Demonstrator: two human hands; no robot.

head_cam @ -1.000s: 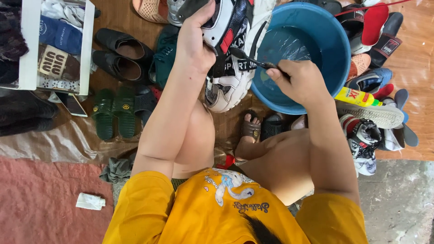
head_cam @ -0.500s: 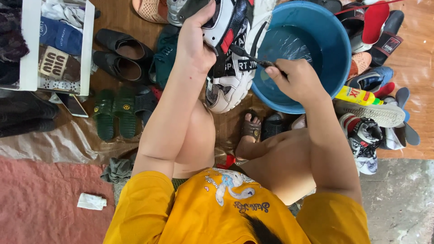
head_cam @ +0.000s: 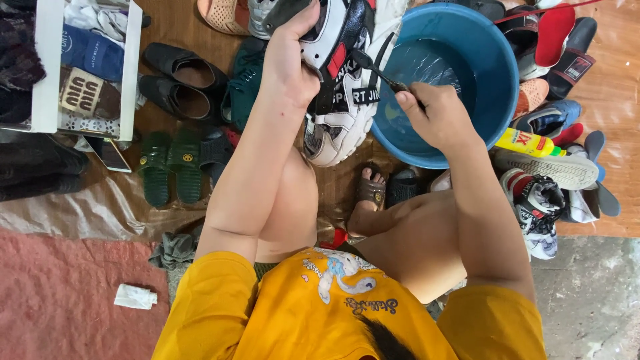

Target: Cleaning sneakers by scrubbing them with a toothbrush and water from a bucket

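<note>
The person's left hand [head_cam: 288, 70] has its grip closed around the upper edge of a white, black and red sneaker [head_cam: 340, 87], fingers curled over the top of the shoe so that it hangs tilted, toe end pointing down toward the person's knee. The right hand [head_cam: 437, 117] has its grip pinched narrow around the handle of a small dark brush [head_cam: 377, 70]; the head of the brush reaches up and away from that grip and touches the side of the sneaker, just beside the black lettered strap.

Directly behind the right grip sits a blue plastic basin [head_cam: 493, 73] with water in it; the hand hovers over its near rim, and the sneaker hangs just beside the basin's left wall. Below and to the outer side of the right grip a yellow bottle [head_cam: 530, 142] lies on its side, touching the basin's edge, with a heap of mixed shoes [head_cam: 553, 180] around it.

On the far side of the left grip, a pair of black slip-on shoes [head_cam: 180, 77] and a pair of dark green sandals [head_cam: 170, 167] rest on the brown floor [head_cam: 180, 27], well apart from the hand. Beneath the sneaker, the person's foot in a brown sandal [head_cam: 369, 193] shows between the knees.
</note>
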